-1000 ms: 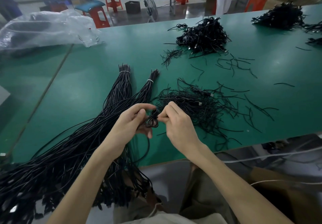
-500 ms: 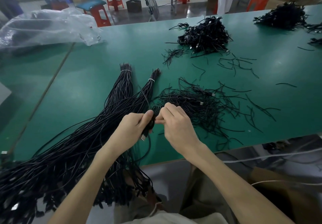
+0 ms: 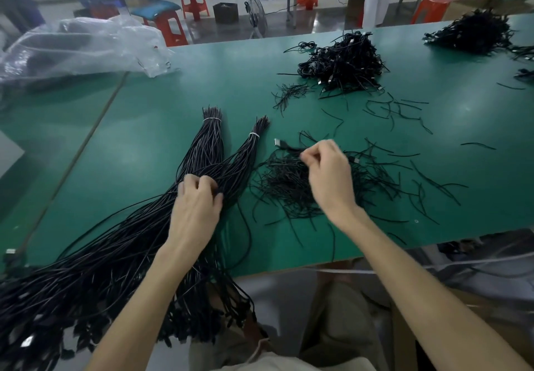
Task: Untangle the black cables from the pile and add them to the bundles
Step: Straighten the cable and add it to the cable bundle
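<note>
The left hand (image 3: 196, 206) is curling its fingers into the two tied bundles (image 3: 212, 145), fingertips half buried among strands. The right hand (image 3: 329, 174) is pinching one black cable (image 3: 290, 148), its plug (image 3: 277, 141) jutting just beyond the fingertips, over the loose pile (image 3: 286, 187). Far past both hands, a clear bag (image 3: 86, 44) is holding something dark, hard to make out

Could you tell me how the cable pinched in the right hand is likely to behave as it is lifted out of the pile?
Probably floppy: beyond the right hand the cable is thin like the curled strands in the pile. Likely light, since a fingertip pinch holds it. It may snag, as the pile looks tangled.
</note>
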Action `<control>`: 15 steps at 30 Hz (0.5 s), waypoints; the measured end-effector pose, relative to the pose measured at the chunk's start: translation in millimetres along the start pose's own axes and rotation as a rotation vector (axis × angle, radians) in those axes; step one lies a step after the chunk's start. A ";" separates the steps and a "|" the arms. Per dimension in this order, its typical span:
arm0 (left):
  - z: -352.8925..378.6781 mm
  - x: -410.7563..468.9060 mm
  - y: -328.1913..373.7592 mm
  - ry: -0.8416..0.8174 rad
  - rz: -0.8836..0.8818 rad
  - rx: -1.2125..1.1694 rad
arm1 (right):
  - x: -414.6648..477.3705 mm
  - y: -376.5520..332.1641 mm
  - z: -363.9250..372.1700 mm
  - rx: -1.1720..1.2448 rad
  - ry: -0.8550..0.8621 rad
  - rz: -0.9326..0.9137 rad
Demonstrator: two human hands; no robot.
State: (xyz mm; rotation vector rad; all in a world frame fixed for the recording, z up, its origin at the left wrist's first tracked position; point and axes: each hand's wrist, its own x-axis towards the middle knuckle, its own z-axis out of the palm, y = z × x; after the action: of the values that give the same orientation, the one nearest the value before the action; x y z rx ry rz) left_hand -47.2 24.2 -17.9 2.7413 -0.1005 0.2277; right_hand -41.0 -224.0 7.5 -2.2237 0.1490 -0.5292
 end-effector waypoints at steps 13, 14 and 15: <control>-2.1 11.3 -31.3 0.074 0.001 0.198 | 8.6 30.7 2.8 -0.038 -0.135 0.192; -2.7 9.6 -28.5 0.093 0.027 0.184 | 3.4 29.4 6.0 -0.044 -0.150 0.157; -4.2 6.9 -24.6 0.120 0.052 0.172 | -2.0 27.6 9.2 -0.056 -0.164 0.110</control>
State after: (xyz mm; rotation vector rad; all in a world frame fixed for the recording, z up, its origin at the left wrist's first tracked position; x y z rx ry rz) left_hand -38.5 48.2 -22.0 2.8895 -0.1241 0.4339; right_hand -37.0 -234.9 -19.2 -2.2868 0.2015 -0.2843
